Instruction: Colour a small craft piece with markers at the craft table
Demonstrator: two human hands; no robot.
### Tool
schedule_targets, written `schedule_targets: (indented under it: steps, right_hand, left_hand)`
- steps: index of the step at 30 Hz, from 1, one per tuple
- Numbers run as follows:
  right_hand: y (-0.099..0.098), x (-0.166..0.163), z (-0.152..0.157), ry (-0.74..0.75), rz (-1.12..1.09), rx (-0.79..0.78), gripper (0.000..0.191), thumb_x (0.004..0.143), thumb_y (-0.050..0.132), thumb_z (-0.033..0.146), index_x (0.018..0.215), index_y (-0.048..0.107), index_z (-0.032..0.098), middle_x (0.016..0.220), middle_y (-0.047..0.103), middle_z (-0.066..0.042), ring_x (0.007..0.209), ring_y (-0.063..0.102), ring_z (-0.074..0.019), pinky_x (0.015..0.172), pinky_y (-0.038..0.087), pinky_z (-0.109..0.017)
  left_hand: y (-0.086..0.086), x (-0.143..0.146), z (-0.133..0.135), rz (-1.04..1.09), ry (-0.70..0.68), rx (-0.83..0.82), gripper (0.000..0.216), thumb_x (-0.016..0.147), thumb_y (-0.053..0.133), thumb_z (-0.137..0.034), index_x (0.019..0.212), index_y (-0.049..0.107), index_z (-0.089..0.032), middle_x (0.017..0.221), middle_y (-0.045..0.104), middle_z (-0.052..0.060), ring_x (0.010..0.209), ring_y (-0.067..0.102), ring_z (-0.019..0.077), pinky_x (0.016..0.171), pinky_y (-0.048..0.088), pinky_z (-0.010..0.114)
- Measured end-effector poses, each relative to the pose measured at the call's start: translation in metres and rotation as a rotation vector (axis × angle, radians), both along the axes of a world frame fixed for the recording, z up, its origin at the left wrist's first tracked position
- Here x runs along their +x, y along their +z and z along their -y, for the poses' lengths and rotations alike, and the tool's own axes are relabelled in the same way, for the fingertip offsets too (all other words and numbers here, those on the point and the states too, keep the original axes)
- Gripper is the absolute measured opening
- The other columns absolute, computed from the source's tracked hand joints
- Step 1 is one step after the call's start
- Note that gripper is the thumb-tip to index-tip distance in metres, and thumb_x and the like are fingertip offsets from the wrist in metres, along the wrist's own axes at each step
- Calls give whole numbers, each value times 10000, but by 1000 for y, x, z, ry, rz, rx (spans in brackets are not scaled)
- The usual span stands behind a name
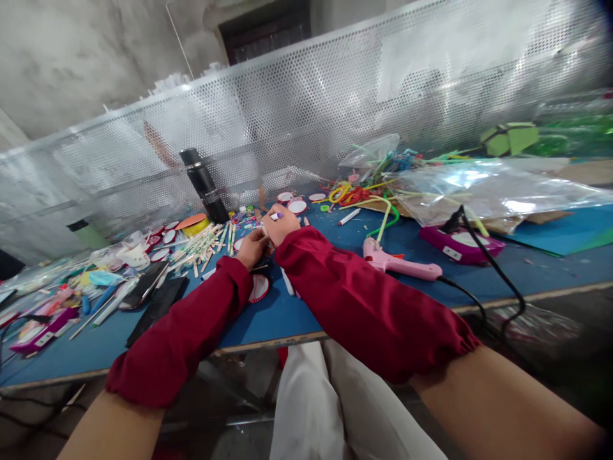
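Observation:
Both hands meet over the middle of the blue table (320,306). My right hand (284,225) is closed around a white marker (276,216) with a purple end that sticks up above the fingers. Pressed close beside it, my left hand (253,246) has its fingers pinched together; what they hold is hidden. Just below the hands lies a round white disc (259,289) with a red edge. A second white pen (287,282) lies partly under my right sleeve. Maroon sleeve covers reach over both forearms.
A pink glue gun (400,262) with a black cord lies on the right, near a purple box (460,244). Another marker (349,216) rests behind. To the left are a black bottle (205,185), scattered sticks (204,246) and a phone (143,285). A perforated metal panel (297,108) stands behind.

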State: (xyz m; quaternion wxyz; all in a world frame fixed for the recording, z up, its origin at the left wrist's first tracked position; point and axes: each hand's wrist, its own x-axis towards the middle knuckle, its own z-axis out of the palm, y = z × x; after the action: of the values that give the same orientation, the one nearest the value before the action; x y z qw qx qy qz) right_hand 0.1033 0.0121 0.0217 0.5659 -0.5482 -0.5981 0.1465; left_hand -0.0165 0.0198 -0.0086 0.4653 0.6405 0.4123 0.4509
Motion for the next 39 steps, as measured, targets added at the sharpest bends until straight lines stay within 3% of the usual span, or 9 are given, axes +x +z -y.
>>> schedule_targets:
  steps: [39]
  right_hand:
    - [3,3,0,-27,5,-32,113,791,513,328,724,539,241,674,550,29,639,468,-145,623,341,-277]
  left_hand:
    - [1,1,0,-12,-19,-1,223,723,709,-335,728,565,-164,573,590,-16,448,486,88,461,362,223]
